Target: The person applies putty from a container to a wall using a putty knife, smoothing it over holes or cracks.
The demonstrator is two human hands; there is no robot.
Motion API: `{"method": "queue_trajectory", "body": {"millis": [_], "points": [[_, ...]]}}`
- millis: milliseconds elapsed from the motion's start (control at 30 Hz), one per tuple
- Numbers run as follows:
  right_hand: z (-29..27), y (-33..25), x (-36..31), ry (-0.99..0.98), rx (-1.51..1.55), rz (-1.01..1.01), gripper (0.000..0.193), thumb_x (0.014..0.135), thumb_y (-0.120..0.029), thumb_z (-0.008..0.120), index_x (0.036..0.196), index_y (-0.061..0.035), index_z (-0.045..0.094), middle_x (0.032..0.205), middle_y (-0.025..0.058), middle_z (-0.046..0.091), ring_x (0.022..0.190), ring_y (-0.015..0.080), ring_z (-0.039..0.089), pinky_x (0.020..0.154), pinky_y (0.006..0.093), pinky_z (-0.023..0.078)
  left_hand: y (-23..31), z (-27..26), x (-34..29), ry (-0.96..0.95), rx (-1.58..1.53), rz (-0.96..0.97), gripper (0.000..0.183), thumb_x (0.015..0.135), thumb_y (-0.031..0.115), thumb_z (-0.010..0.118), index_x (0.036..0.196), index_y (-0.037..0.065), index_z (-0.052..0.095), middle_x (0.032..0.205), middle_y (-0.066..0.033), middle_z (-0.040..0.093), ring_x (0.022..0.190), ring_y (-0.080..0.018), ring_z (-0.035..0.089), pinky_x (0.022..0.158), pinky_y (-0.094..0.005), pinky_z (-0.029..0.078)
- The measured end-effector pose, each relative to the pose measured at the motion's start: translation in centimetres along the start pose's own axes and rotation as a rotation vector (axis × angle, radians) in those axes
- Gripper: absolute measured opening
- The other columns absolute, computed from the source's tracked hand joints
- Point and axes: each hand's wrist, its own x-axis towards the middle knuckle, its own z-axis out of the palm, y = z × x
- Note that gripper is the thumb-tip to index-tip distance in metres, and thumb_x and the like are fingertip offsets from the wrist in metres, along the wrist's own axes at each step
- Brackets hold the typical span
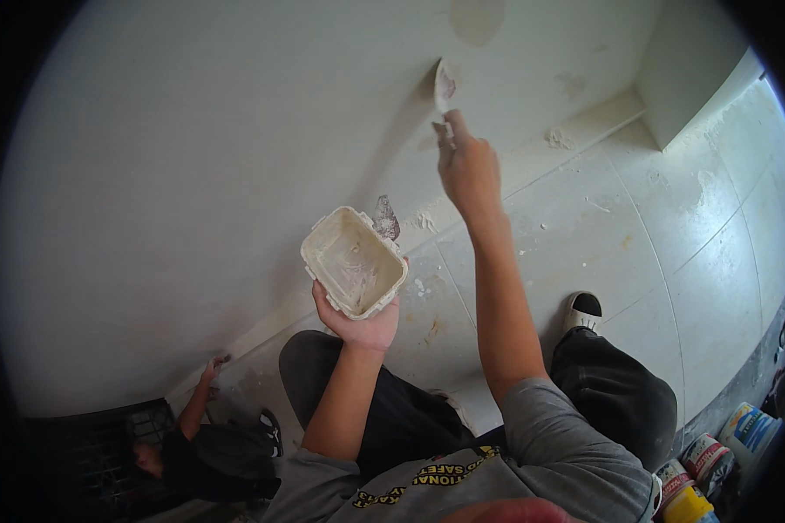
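My left hand supports a cream plastic tub from below, fingers wrapped around its underside. Whitish paste is smeared over the tub's inside. Just past its far right side shows a putty-smeared flat blade; whether my left hand also holds it, I cannot tell. Reaching farther out, my right hand is closed on the handle of a putty knife. The knife's coated blade lies at the pale wall, which has a few darker damp-looking patches.
White blobs and smears dot the tiled floor and the ledge along the wall's foot. A wall corner juts out at upper right. Paint buckets stand at lower right. Another person crouches at lower left beside a dark grille.
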Motion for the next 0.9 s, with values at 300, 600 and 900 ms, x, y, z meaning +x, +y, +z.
{"method": "queue_trajectory", "body": {"millis": [300, 600, 900], "points": [[0.4, 1.4, -5.2, -0.411, 0.165, -0.149, 0.020, 0.097, -0.024, 0.061, 0.111, -0.0105, 0.062, 0.069, 0.0193, 0.065, 0.067, 0.0411, 0.064, 0.059, 0.0503, 0.047, 0.1, 0.0, 0.0, -0.025, -0.025, -0.008, 0.071, 0.089, 0.062, 0.049, 0.145, 0.019, 0.047, 0.138, -0.0093, 0.055, 0.123, -0.0361, 0.053, 0.108, -0.0519, 0.039], [-6.0, 0.5, -3.6, -0.216, 0.979, 0.260, 0.042, 0.101, -0.039, 0.056, 0.091, 0.0010, 0.065, 0.059, 0.0066, 0.060, 0.047, 0.0126, 0.055, 0.045, 0.0253, 0.041, -0.1, -0.1, -0.1, -0.013, -0.017, -0.020, 0.070, 0.089, 0.061, 0.047, 0.145, 0.019, 0.047, 0.138, -0.0094, 0.054, 0.123, -0.0364, 0.053, 0.108, -0.0530, 0.038], [-8.5, -1.6, -5.1, -0.357, 1.154, 0.196, 0.039, 0.099, -0.033, 0.054, 0.084, 0.0013, 0.062, 0.056, 0.0069, 0.054, 0.043, 0.0132, 0.049, 0.040, 0.0241, 0.038, 0.0, 0.1, -0.1, 0.008, 0.015, 0.055, 0.065, 0.092, 0.059, 0.042, 0.145, 0.021, 0.046, 0.142, -0.0035, 0.050, 0.130, -0.0274, 0.048, 0.110, -0.0501, 0.036]]}}
